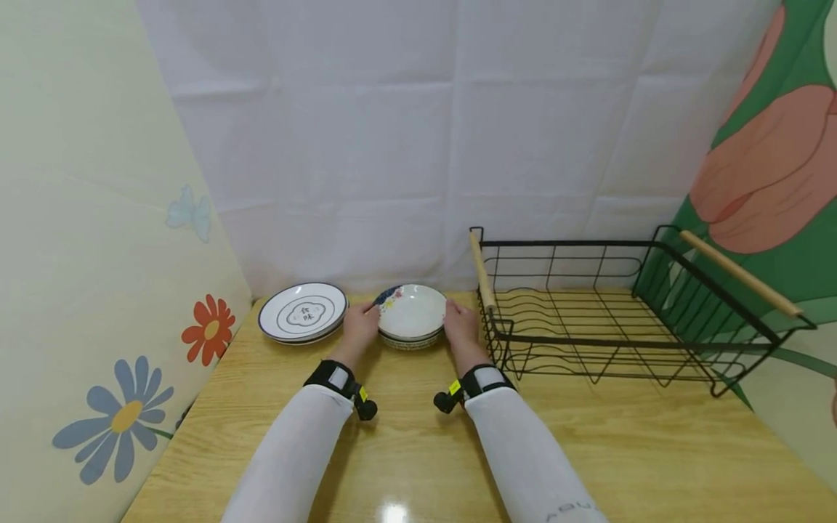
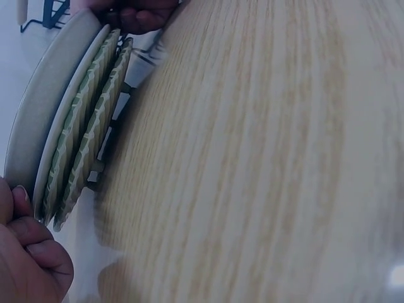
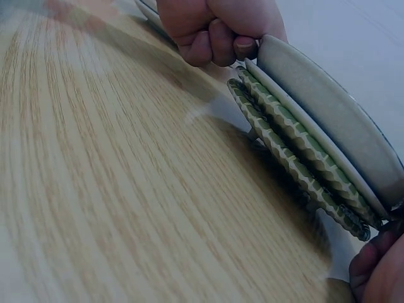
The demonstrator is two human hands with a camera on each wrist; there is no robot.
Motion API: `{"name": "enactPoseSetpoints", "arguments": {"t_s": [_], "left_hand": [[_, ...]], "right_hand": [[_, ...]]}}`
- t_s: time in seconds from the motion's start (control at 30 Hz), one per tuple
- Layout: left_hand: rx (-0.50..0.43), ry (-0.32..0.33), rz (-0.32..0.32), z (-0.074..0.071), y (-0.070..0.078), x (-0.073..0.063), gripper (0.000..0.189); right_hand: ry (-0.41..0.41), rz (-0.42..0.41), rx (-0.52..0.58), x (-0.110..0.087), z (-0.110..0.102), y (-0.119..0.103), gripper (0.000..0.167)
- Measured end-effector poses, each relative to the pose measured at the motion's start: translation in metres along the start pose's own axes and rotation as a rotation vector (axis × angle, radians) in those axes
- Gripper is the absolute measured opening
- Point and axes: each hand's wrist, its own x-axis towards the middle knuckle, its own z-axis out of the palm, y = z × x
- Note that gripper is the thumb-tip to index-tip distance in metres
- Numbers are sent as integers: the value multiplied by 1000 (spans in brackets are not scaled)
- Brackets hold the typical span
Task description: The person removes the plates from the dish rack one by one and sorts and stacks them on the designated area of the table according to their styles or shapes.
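In the middle of the table, at the back, stands a stack of dishes topped by a white shallow dish (image 1: 412, 312) with a dark blue corner and flowers on its rim. My left hand (image 1: 361, 325) grips its left edge with curled fingers, and my right hand (image 1: 461, 325) grips the right edge. Under it, in the left wrist view, are a thin pale dish (image 2: 60, 123) and green dishes with ridged edges (image 2: 101, 129). The right wrist view shows the same pale top dish (image 3: 328, 117) above the green ridged dishes (image 3: 297, 164).
Left of the stack, a few blue-rimmed white plates (image 1: 281, 316) lie piled. To the right stands a black wire dish rack (image 1: 608, 339) with wooden handles, its near left corner close to my right hand. A white cloth (image 1: 366, 145) hangs behind the wooden table (image 1: 405, 450).
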Motion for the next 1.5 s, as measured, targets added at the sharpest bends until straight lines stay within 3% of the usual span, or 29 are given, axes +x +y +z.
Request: {"name": "enactPoseSetpoints", "arguments": {"t_s": [0.2,0.33,0.4,0.57,0.63,0.73,0.87,1.0,1.1,1.23,1.5], "left_hand": [[36,30,21,-8,9,-2,45],[96,16,50,-25,26,-4,47],[123,-12,75,-37,39,-3,50],[266,-66,169,-68,87,2,54],[361,-73,218,-79,108,6,55],[509,-80,292,-93,134,14,57],[670,-100,338,-107,157,22,59],[798,-117,353,-109,170,28,63],[869,-132,351,-105,172,31,68],[931,-173,329,-99,170,33,73],[921,-205,289,-96,163,31,74]], "right_hand": [[21,-83,-28,-8,-2,-4,48],[3,-232,-95,-33,-5,-18,43],[-88,-333,-124,-54,-10,-39,36],[-481,-553,-272,-90,-37,-129,34],[-542,-606,-373,-87,-49,-169,39],[-499,-639,-548,-68,-61,-219,45],[-429,-643,-825,-29,-68,-253,59],[-405,-595,-1045,3,-72,-257,75],[-417,-502,-1119,15,-74,-248,82],[-437,-421,-1132,21,-72,-234,85],[-474,-413,-1093,18,-66,-219,83]]}}
